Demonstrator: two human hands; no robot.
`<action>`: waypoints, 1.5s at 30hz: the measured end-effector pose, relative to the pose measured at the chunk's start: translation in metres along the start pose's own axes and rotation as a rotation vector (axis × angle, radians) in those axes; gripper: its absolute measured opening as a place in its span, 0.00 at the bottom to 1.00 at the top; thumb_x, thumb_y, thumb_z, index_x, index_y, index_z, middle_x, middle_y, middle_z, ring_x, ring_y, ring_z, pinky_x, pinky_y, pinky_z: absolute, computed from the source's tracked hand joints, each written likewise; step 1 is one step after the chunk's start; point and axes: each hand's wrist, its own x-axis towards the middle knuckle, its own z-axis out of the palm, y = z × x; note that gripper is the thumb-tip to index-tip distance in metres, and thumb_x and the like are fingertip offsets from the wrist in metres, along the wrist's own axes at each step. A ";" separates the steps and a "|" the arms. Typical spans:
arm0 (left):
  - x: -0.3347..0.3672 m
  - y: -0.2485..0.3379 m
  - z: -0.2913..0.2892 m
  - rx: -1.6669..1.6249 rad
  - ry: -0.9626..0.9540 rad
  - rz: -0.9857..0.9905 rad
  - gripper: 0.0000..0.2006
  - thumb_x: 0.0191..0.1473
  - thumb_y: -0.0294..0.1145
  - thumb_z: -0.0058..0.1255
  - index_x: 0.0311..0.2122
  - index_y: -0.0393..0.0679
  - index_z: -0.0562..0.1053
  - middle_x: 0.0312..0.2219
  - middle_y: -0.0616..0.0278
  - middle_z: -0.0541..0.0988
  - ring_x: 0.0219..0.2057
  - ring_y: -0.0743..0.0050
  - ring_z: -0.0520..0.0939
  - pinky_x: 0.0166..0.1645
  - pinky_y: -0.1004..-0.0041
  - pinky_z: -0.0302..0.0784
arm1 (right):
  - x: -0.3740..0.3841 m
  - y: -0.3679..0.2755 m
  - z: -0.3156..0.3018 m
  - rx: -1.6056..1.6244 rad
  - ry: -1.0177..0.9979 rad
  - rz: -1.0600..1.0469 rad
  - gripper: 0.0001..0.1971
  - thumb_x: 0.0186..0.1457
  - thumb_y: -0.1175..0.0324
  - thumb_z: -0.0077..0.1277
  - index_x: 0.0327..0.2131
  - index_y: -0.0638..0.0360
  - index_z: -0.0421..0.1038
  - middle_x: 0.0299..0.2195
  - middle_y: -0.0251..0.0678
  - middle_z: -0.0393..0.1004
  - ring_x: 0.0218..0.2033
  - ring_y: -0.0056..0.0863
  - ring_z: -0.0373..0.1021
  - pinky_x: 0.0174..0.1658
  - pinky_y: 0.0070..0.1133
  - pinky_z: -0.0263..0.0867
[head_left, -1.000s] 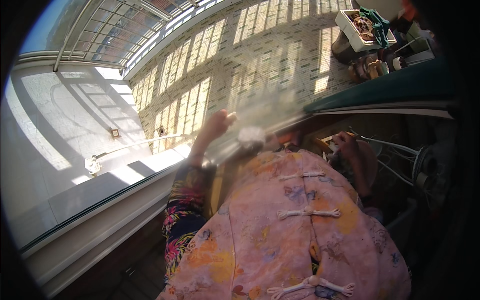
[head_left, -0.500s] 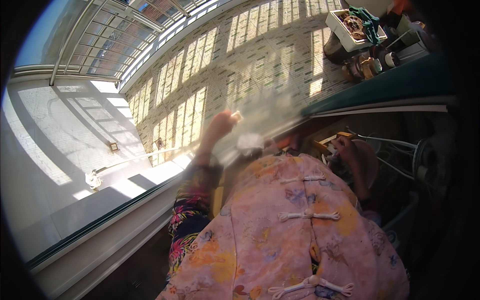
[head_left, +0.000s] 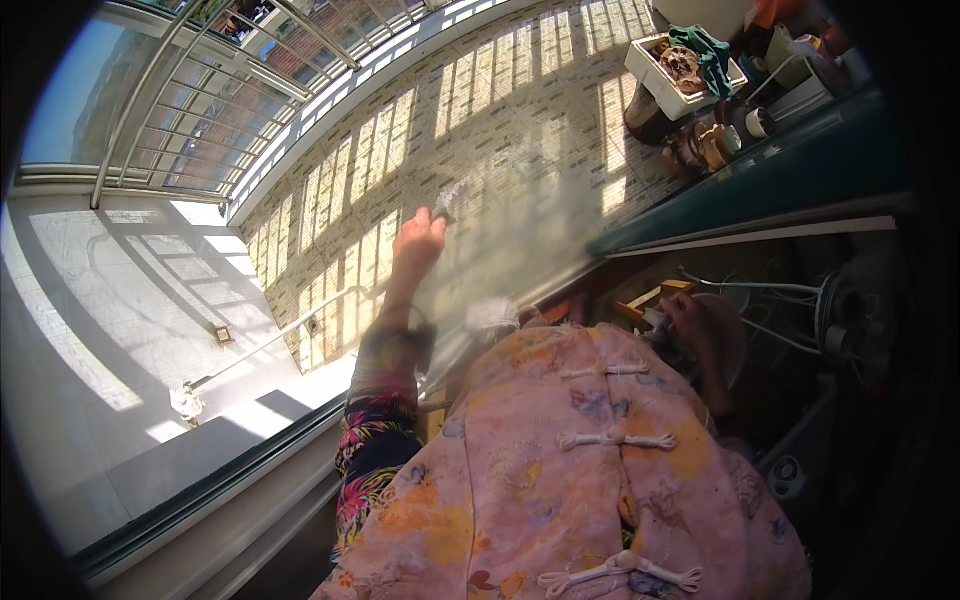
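My left hand (head_left: 418,245) is raised against a glass pane (head_left: 530,235), its fingers closed round a small crumpled whitish wad (head_left: 446,203). The wad looks like paper or cloth. A pale, hazy smear lies over the glass to the right of this hand. Below it, at the foot of the pane, sits a blurred white clump (head_left: 493,313); what it is I cannot tell. Farther right, in shade, my right hand (head_left: 688,318) has its fingers bent in beside a yellow wooden frame (head_left: 645,300). What those fingers hold, if anything, is hidden.
Beyond the glass lie a tiled floor (head_left: 400,140) and metal railings (head_left: 215,120). A white box (head_left: 680,90) with a green cloth stands on a dark pot, far right. White metal legs (head_left: 755,283) are near my right hand. A long-handled mop (head_left: 187,402) is at left.
My left hand has moved slightly up and left with the wad, and the smear on the glass shows more clearly. My right hand stays by the wooden frame. The view has shifted a little.
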 end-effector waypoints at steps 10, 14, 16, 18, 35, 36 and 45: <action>-0.025 -0.027 0.011 0.006 -0.124 -0.099 0.21 0.54 0.48 0.47 0.33 0.34 0.73 0.32 0.38 0.77 0.38 0.37 0.77 0.43 0.55 0.71 | 0.012 0.002 0.003 -0.050 0.018 -0.029 0.15 0.54 0.58 0.54 0.27 0.62 0.70 0.20 0.35 0.72 0.20 0.22 0.68 0.27 0.23 0.63; -0.040 -0.069 0.004 0.105 -0.247 -0.281 0.23 0.52 0.48 0.47 0.33 0.32 0.74 0.34 0.36 0.77 0.40 0.37 0.77 0.44 0.53 0.71 | 0.016 -0.012 0.007 -0.048 -0.002 0.057 0.16 0.54 0.57 0.53 0.28 0.63 0.71 0.22 0.35 0.73 0.21 0.22 0.68 0.28 0.22 0.63; -0.052 -0.095 0.000 0.148 -0.279 -0.446 0.23 0.50 0.47 0.49 0.33 0.31 0.75 0.27 0.39 0.78 0.33 0.42 0.80 0.39 0.58 0.74 | 0.014 -0.021 0.005 -0.078 -0.043 0.025 0.15 0.54 0.57 0.53 0.29 0.62 0.71 0.22 0.34 0.73 0.21 0.22 0.67 0.28 0.22 0.63; -0.059 -0.121 -0.008 0.215 -0.318 -0.547 0.21 0.50 0.45 0.49 0.34 0.32 0.76 0.20 0.46 0.78 0.25 0.50 0.81 0.34 0.61 0.75 | 0.016 -0.029 0.007 -0.131 -0.102 0.012 0.15 0.54 0.57 0.53 0.30 0.61 0.71 0.23 0.32 0.73 0.21 0.21 0.67 0.28 0.21 0.63; -0.076 -0.165 -0.084 0.058 -0.424 -0.796 0.14 0.48 0.36 0.48 0.21 0.33 0.75 0.16 0.54 0.78 0.15 0.67 0.76 0.22 0.67 0.71 | 0.046 0.020 0.033 -0.076 -0.233 0.003 0.15 0.55 0.57 0.53 0.26 0.60 0.70 0.21 0.30 0.72 0.17 0.18 0.66 0.22 0.18 0.61; -0.074 -0.161 -0.088 0.018 -0.385 -0.833 0.15 0.48 0.35 0.47 0.20 0.33 0.75 0.15 0.54 0.77 0.13 0.67 0.74 0.20 0.67 0.68 | 0.046 0.021 0.034 -0.081 -0.243 0.006 0.15 0.55 0.57 0.53 0.26 0.60 0.70 0.21 0.30 0.72 0.17 0.18 0.66 0.22 0.18 0.62; -0.068 -0.118 -0.104 -0.068 -0.322 -0.624 0.15 0.50 0.40 0.50 0.28 0.34 0.74 0.14 0.57 0.74 0.12 0.70 0.70 0.16 0.71 0.63 | 0.045 0.028 0.036 -0.118 -0.249 0.040 0.16 0.56 0.55 0.52 0.28 0.60 0.72 0.22 0.32 0.75 0.17 0.19 0.69 0.24 0.19 0.64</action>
